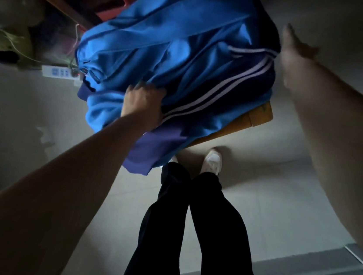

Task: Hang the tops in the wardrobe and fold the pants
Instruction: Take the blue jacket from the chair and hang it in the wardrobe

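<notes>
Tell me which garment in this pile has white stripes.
The dark navy garment in the middle of the pile: white stripes run along it. The bright blue garment above it and the purple garment below it are plain.

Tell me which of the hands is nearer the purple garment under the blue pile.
Left. The left hand grips blue fabric just above the purple garment; the right hand is open at the far right side, well away from it.

The person wears loose black trousers (pixel 189 229) and white shoes (pixel 213 162), forearms (pixel 67 180) bare.
</notes>
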`<action>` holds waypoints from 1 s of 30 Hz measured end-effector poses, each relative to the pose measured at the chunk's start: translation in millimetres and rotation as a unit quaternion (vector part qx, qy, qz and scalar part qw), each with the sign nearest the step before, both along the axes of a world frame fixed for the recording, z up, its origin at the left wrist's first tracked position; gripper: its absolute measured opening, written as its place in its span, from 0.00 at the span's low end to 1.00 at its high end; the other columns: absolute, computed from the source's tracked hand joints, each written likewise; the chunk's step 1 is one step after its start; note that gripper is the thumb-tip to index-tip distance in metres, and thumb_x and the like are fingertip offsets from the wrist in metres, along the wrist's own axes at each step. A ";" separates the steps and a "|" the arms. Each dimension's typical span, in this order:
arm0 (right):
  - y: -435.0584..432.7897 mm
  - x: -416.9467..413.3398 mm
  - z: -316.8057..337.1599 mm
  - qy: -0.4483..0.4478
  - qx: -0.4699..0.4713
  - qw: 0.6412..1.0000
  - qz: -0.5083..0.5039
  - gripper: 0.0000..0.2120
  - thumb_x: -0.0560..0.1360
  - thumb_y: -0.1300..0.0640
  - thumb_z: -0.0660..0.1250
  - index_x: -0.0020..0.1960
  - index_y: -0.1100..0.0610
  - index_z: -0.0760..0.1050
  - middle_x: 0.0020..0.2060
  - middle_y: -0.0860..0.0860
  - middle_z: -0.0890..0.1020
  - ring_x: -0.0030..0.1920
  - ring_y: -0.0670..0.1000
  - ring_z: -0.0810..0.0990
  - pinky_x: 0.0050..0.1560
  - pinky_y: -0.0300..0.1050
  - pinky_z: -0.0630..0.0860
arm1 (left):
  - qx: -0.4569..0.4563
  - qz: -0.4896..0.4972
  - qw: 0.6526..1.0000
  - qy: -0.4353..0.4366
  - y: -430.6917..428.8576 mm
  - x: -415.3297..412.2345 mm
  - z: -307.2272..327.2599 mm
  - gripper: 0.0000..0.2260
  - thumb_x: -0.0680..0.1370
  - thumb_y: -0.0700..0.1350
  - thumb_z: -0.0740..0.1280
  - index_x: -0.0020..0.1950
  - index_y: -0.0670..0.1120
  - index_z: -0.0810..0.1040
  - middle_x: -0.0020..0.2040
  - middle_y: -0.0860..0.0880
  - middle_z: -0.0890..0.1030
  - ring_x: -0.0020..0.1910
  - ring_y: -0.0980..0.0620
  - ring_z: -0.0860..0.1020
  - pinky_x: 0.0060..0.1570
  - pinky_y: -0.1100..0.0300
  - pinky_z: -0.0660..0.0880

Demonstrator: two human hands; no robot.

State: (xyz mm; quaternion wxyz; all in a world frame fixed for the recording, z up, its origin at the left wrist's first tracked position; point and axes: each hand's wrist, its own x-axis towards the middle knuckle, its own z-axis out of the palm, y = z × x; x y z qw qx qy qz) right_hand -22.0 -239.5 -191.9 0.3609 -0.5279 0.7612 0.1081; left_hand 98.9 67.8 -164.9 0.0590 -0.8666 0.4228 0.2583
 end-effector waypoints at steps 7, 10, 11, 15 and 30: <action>32.4 -7.6 14.7 -0.214 0.136 0.961 -0.112 0.18 0.71 0.63 0.61 0.60 0.59 0.75 0.55 0.53 0.80 0.54 0.53 0.81 0.47 0.43 0.80 | 0.071 0.096 0.992 0.038 69.4 5.3 -0.3 0.13 0.71 0.46 0.69 0.53 0.46 0.77 0.52 0.40 0.80 0.53 0.36 0.78 0.46 0.49 0.74; 47.3 -0.1 57.2 -0.370 0.162 0.885 -0.232 0.24 0.65 0.70 0.54 0.59 0.62 0.74 0.59 0.59 0.79 0.62 0.60 0.79 0.62 0.53 0.77 | 0.042 0.120 0.990 0.054 62.8 12.0 20.8 0.14 0.69 0.45 0.69 0.53 0.47 0.76 0.53 0.41 0.79 0.54 0.37 0.77 0.45 0.49 0.75; 51.4 2.7 73.5 -0.402 0.153 0.866 -0.256 0.27 0.61 0.70 0.54 0.59 0.64 0.72 0.60 0.60 0.78 0.65 0.60 0.77 0.66 0.54 0.74 | 0.025 0.131 0.989 0.062 58.8 13.6 31.1 0.13 0.69 0.45 0.68 0.53 0.47 0.76 0.53 0.41 0.79 0.53 0.37 0.77 0.44 0.49 0.75; 60.1 25.2 152.0 -0.415 0.085 0.880 -0.217 0.25 0.64 0.70 0.54 0.60 0.65 0.73 0.56 0.60 0.78 0.62 0.62 0.78 0.63 0.52 0.76 | 0.030 0.116 0.989 0.084 48.7 17.4 85.4 0.15 0.70 0.49 0.70 0.55 0.49 0.76 0.56 0.42 0.79 0.56 0.37 0.77 0.49 0.49 0.75; 111.0 87.2 500.8 -0.389 -0.024 0.871 0.299 0.10 0.53 0.59 0.66 0.34 0.52 0.74 0.27 0.45 0.76 0.29 0.45 0.76 0.27 0.35 0.69 | -0.061 0.128 0.989 0.030 53.1 70.9 372.3 0.13 0.79 0.46 0.59 0.59 0.48 0.79 0.56 0.43 0.81 0.54 0.40 0.79 0.48 0.54 0.76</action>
